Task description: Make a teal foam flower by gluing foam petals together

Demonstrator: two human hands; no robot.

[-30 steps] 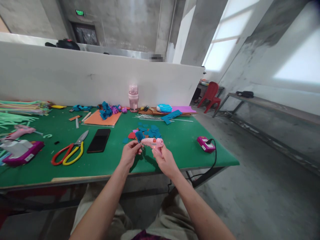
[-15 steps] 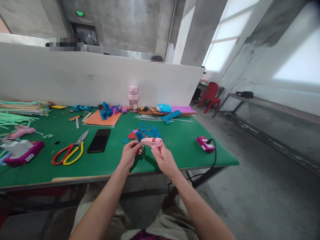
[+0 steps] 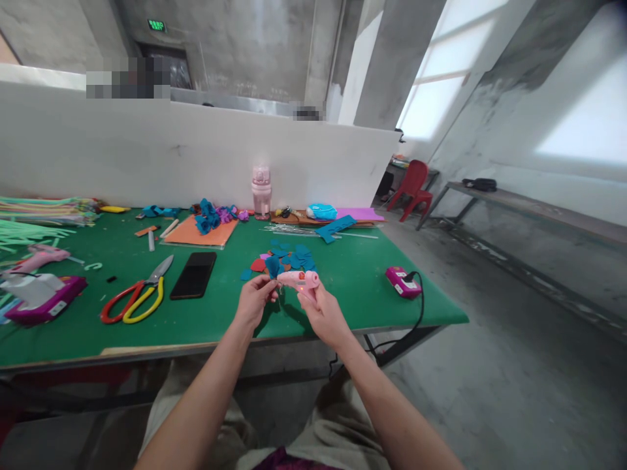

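Observation:
My right hand point(image 3: 321, 309) is closed around the handle of a pink hot glue gun point(image 3: 296, 279), its nozzle pointing left. My left hand point(image 3: 255, 298) pinches a small blue flower point(image 3: 273, 266) that has a thin stem hanging below the fingers. The nozzle is at the base of the flower, close to my left fingertips; whether it touches cannot be made out. Just behind the hands lies a loose pile of cut blue pieces point(image 3: 300, 256), with a red piece point(image 3: 258, 265) at its left.
On the green table point(image 3: 357, 300) to the left are red-and-yellow-handled scissors point(image 3: 142, 294), a black phone point(image 3: 194, 275) and a second pink glue gun point(image 3: 36, 259). A purple power strip point(image 3: 402, 283) sits at the right. A pink bottle point(image 3: 262, 194) stands by the white partition point(image 3: 206, 150).
The glue gun has shifted very slightly, its nozzle staying at the flower's base. Both hands keep their hold and almost the same place.

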